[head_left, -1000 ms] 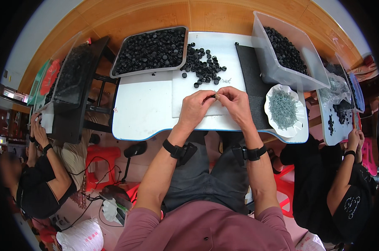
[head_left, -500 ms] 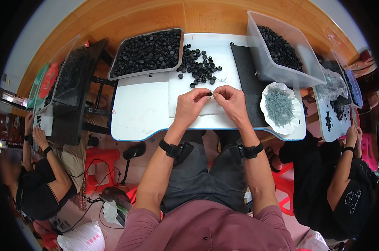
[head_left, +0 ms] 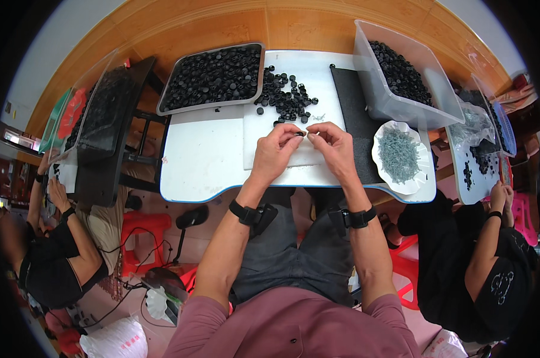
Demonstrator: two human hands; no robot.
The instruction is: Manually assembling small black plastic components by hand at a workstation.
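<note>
Both hands meet over a white pad on the white table. Between the thumb and fingers of my left hand is a small round black cap. My right hand is pinched close against it, its fingertips at the cap's side; whatever tiny piece they grip is too small to make out. Just beyond my hands lies a loose heap of black caps. A few thin pale pins rest beside that heap. A white scalloped dish with many thin grey-green pins stands right of my right hand.
A metal tray full of black caps sits at the back left. At the back right, a clear plastic bin holds more caps, next to a dark mat. Co-workers sit at tables on either side, near red stools.
My hands stay together at nearly the same spot, with the fingers shifting slightly around the black cap. The whole view has moved a little.
</note>
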